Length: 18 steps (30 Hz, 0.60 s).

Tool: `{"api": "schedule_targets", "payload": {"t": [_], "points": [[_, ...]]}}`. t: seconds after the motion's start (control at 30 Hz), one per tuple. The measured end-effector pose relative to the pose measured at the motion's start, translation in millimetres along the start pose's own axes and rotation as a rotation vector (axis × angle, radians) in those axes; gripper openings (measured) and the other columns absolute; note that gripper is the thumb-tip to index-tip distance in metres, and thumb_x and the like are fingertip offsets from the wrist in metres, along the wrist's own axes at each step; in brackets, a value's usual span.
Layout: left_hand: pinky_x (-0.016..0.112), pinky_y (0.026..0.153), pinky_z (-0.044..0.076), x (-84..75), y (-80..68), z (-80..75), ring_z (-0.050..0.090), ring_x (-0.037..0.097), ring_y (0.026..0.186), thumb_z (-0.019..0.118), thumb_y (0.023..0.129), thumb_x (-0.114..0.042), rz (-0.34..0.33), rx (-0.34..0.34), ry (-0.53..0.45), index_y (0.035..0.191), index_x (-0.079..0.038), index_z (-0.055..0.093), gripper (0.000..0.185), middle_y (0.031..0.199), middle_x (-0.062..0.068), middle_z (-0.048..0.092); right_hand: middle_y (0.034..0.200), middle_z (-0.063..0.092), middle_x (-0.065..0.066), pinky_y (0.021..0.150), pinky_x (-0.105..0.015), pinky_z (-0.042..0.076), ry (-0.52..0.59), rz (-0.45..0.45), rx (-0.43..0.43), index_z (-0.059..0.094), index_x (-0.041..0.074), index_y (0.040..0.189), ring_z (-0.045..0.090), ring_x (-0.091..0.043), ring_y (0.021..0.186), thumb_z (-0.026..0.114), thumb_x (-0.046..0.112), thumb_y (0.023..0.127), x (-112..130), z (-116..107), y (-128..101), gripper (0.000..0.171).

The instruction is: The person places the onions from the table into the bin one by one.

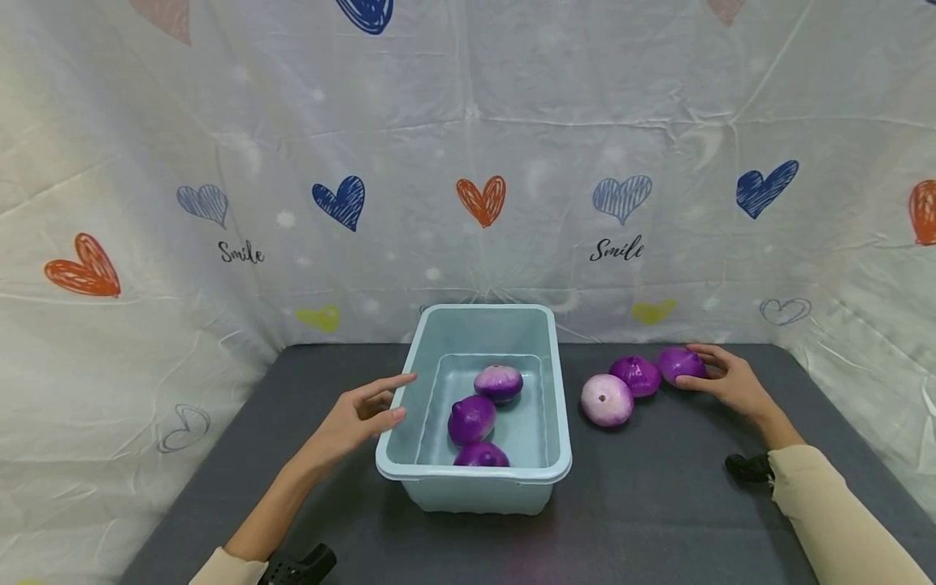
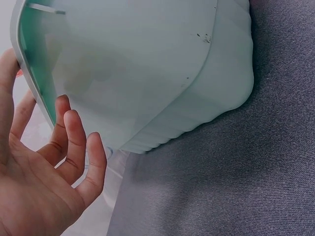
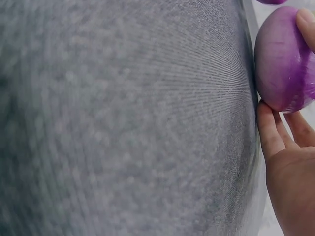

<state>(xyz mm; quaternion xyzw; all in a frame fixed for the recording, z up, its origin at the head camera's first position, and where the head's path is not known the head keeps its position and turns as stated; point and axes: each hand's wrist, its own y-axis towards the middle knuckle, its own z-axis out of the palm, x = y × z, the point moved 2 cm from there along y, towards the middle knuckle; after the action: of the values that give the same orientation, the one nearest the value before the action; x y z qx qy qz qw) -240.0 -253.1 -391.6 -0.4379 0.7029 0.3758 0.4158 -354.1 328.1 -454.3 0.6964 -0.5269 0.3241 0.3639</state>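
Onion (image 1: 681,364) farthest right of the basin (image 1: 556,406) sits cupped by the right hand (image 1: 731,383), fingers curled around it on the counter (image 1: 658,504). Left hand (image 1: 358,418), fingers straight, rests at the basin's left rim, seemingly steadying it.

Grey table (image 1: 643,504); tub (image 1: 475,479); onions (image 1: 636,375)

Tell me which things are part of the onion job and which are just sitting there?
Part of the job:
onions on the table, one gripped by the right hand
tub with three onions inside
left hand beside the tub's rim

Just there:
grey table
heart cloth
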Motion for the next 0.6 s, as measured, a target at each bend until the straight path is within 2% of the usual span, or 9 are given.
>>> {"api": "schedule_targets", "payload": {"t": [0.23,0.43,0.6], "points": [[0.038,0.07,0.047,0.6,1.8,-0.2,0.054,0.018,0.081,0.065,0.101,-0.014,0.035,0.008,-0.007,0.149,-0.013,0.054,0.049,0.092,0.015,0.053,0.147,0.039,-0.035,0.08,-0.013,0.042,0.024,0.021,-0.012,0.037,-0.003,0.154,0.043,-0.053,0.132,0.077,0.025,0.094,2,-4,-7,0.078],[0.037,0.068,0.046,0.7,3.0,0.1,0.052,0.015,0.077,0.066,0.1,-0.013,0.051,0.008,-0.011,0.148,-0.011,0.055,0.049,0.087,0.012,0.052,0.151,0.034,-0.034,0.082,-0.016,0.044,0.041,0.037,-0.011,0.036,-0.002,0.155,0.04,-0.053,0.134,0.077,0.025,0.094,4,-8,-10,0.078],[0.039,0.073,0.049,1.7,2.4,-0.8,0.056,0.02,0.084,0.065,0.101,-0.015,0.02,0.003,-0.015,0.149,-0.013,0.055,0.05,0.095,0.016,0.056,0.152,0.031,-0.035,0.094,-0.037,0.049,0.036,0.044,-0.013,0.037,-0.002,0.154,0.038,-0.054,0.135,0.076,0.026,0.095,6,-11,-12,0.077]]}}
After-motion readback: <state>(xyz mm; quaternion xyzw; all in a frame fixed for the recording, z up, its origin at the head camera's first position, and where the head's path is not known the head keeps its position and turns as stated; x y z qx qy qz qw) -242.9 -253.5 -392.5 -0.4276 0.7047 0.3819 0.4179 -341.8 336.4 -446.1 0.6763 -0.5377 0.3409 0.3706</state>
